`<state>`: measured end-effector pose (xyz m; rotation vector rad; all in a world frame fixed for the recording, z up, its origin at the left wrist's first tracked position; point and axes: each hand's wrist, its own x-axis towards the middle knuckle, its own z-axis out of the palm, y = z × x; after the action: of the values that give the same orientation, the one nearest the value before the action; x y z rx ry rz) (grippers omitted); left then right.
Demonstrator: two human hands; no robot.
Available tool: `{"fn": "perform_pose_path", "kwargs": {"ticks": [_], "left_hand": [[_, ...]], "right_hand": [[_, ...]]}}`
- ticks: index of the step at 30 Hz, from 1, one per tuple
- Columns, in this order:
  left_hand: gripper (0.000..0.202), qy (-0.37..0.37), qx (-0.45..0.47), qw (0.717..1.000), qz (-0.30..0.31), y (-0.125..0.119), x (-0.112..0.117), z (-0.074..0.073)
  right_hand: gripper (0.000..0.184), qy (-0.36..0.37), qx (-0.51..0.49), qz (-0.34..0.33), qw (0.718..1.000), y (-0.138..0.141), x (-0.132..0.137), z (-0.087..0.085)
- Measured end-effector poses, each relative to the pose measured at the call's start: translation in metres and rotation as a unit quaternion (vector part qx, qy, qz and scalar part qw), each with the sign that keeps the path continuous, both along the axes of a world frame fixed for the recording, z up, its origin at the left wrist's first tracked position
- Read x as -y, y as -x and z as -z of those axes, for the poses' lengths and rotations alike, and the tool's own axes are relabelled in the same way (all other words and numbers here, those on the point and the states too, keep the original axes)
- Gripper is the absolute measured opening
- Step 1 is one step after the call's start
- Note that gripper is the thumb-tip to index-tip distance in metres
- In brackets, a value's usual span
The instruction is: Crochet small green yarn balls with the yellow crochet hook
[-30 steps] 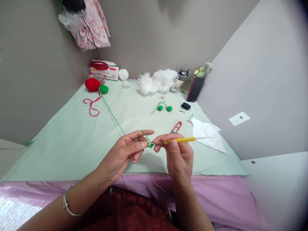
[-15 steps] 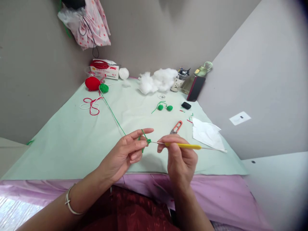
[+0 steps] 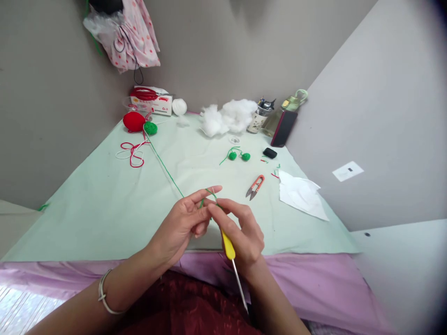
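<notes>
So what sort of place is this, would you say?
Probably a home craft corner: a yellow-handled hook in the right hand, plus a red ball of yarn and fluffy white stuffing on the cloth-covered table.

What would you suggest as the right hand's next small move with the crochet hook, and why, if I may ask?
Probably the right hand should catch the green yarn with the crochet hook and draw it back gently, since the hook's tip appears close to the strand at the extended index finger of the left hand.

Slim silvery bangle point(image 3: 101, 297) and dark red, faintly patterned clothing point(image 3: 185, 307)
</notes>
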<state>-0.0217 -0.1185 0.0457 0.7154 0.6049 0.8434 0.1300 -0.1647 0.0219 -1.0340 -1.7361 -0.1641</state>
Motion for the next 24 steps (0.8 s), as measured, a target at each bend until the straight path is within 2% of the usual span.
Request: {"fn": "perform_pose_path", "kwargs": {"ticks": [1,3,6,8,11,13,17,18,20,22,24], "left_hand": [[0.041,0.019,0.014,1.0,0.015,0.001,-0.001,0.0],[0.035,0.044,0.038,0.998,0.031,0.002,-0.004,0.0],[0.024,0.037,0.044,0.998,0.022,0.004,-0.005,-0.002],[0.026,0.02,0.029,0.999,0.022,0.003,-0.004,-0.004],[0.035,0.001,0.009,1.0,0.03,0.001,0.0,-0.006],[0.033,-0.004,0.003,0.999,0.033,0.002,0.0,-0.007],[0.027,-0.007,-0.007,0.999,0.034,0.005,-0.003,-0.007],[0.027,-0.009,-0.01,0.999,0.03,0.006,-0.004,-0.008],[0.03,-0.016,-0.018,1.0,0.013,0.006,-0.004,-0.009],[0.037,-0.019,-0.021,1.0,-0.003,0.005,-0.003,-0.01],[0.043,-0.007,-0.007,1.0,0.003,0.004,-0.003,-0.01]], "right_hand": [[0.04,0.006,-0.018,-0.009,1.0,-0.001,0.0,-0.001],[0.033,0.045,-0.121,-0.031,0.991,-0.005,-0.001,-0.005],[0.026,0.112,-0.313,-0.072,0.94,-0.009,-0.003,-0.013],[0.023,0.14,-0.366,-0.106,0.914,-0.009,-0.005,-0.016],[0.018,0.157,-0.32,-0.13,0.925,-0.006,-0.007,-0.017],[0.019,0.162,-0.303,-0.129,0.93,-0.005,-0.008,-0.017],[0.025,0.18,-0.353,-0.147,0.906,-0.007,-0.006,-0.019],[0.026,0.18,-0.341,-0.137,0.912,-0.008,-0.004,-0.019],[0.026,0.159,-0.264,-0.099,0.946,-0.009,-0.001,-0.017],[0.027,0.099,-0.138,-0.061,0.984,-0.009,0.001,-0.012],[0.033,0.029,-0.019,-0.042,0.999,-0.008,0.002,-0.007]]}}
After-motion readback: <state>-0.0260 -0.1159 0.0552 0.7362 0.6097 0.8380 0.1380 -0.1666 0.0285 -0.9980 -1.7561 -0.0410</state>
